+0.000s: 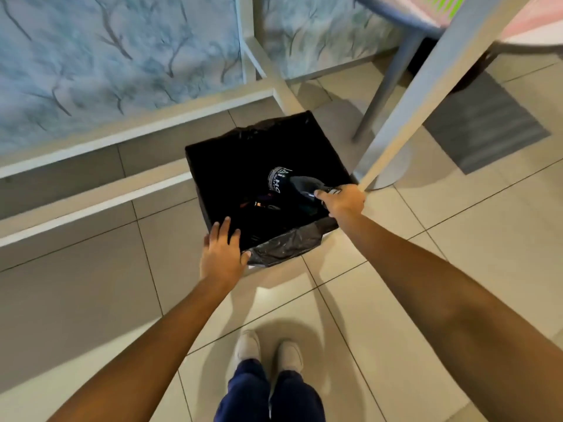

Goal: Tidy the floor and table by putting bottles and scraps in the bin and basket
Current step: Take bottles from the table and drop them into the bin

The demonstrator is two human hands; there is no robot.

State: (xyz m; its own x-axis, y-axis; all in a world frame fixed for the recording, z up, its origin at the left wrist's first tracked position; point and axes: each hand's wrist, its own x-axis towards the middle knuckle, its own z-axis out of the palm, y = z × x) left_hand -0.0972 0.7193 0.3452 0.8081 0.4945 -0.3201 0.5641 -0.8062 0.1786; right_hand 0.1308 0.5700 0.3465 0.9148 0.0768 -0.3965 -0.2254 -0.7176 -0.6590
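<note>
Head view, looking down at the tiled floor [457, 239]. The inside of the bin [213, 153] is almost wholly black; a few dim glints near its bottom cannot be identified. The table above is cut off at the upper right, with only one white table leg [420, 95] plainly seen, its foot just beside the bin's right corner. The person's shoes [248, 345] show at the lower edge.

The bottle [300, 185] is dark and hangs over the bin's opening, its base pointing away from the person. Its label [275, 179] carries white lettering (too blurred and curved to read with confidence).

The right hand [344, 201] grips the bottle at its neck end, thumb on top; the other fingers curl beneath, mostly hidden. The left hand [222, 254] lies flat on the bin's near corner, fingers straight and slightly spread over the rim, the thumb touching the grey bin liner [286, 248] folded over the near edge.
</note>
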